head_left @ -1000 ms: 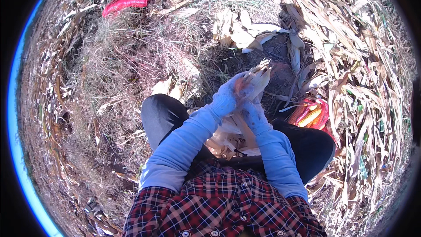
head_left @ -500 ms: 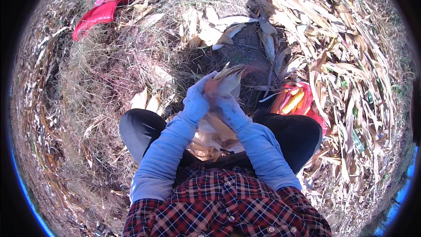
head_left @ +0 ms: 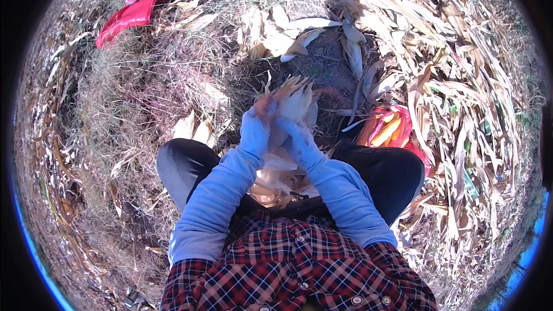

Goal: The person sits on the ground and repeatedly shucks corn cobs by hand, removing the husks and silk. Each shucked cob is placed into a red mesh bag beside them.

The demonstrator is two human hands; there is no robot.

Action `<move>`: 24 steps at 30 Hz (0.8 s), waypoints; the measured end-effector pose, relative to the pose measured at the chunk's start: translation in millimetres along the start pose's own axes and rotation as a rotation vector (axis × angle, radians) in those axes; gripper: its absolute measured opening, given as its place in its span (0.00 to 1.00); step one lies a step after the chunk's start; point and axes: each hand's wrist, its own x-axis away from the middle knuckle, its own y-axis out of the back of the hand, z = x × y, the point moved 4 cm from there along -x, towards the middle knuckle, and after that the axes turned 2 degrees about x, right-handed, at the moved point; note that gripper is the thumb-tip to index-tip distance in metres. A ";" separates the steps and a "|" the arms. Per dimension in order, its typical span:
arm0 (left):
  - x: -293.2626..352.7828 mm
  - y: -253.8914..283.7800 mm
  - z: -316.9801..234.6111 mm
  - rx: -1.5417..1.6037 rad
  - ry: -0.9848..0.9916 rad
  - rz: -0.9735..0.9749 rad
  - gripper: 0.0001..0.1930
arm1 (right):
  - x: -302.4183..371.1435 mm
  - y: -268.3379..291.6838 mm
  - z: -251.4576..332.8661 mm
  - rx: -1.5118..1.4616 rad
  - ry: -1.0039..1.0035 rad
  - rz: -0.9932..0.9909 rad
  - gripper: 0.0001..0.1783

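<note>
Both of my hands wear pale gloves with light blue sleeves above them, and they meet in front of my crossed legs. Between them is an ear of corn (head_left: 297,103) in dry, pale husk, its ragged end pointing away from me. My left hand (head_left: 255,131) is closed around the ear's left side, near reddish-brown silk. My right hand (head_left: 296,137) grips it from the right, low on the husk. Whatever kernels there are stay hidden by husk and gloves. Loose pale husks (head_left: 276,181) lie in my lap, below the hands.
Beside my right knee, a red mesh bag (head_left: 403,116) holds yellow ears of corn (head_left: 387,130). A large heap of dry stalks (head_left: 461,115) spreads over the right side. Husked-looking pale leaves (head_left: 276,37) lie ahead, and another red bag (head_left: 129,17) rests on grass far left.
The ear has turned more upright and shifted slightly left, its husk tip now pointing farther forward. My left hand has moved a little down and left; both hands keep hold.
</note>
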 end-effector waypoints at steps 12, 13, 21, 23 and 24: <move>-15.5 17.4 29.6 0.347 0.025 0.202 0.23 | -7.9 9.1 16.4 -0.360 0.038 -0.226 0.29; -9.1 16.0 32.3 0.240 0.011 0.187 0.24 | -6.8 9.2 17.0 -0.360 0.041 -0.222 0.30; 9.9 -3.4 5.3 -0.301 -0.223 0.080 0.25 | -6.7 21.5 6.2 -0.285 0.112 -0.187 0.32; 6.1 -3.2 5.3 -0.286 -0.185 0.085 0.22 | -9.9 26.0 4.9 -0.217 0.173 -0.258 0.32; 6.0 -3.8 -1.7 -0.311 -0.141 0.083 0.22 | -11.2 29.0 2.5 -0.213 0.193 -0.243 0.32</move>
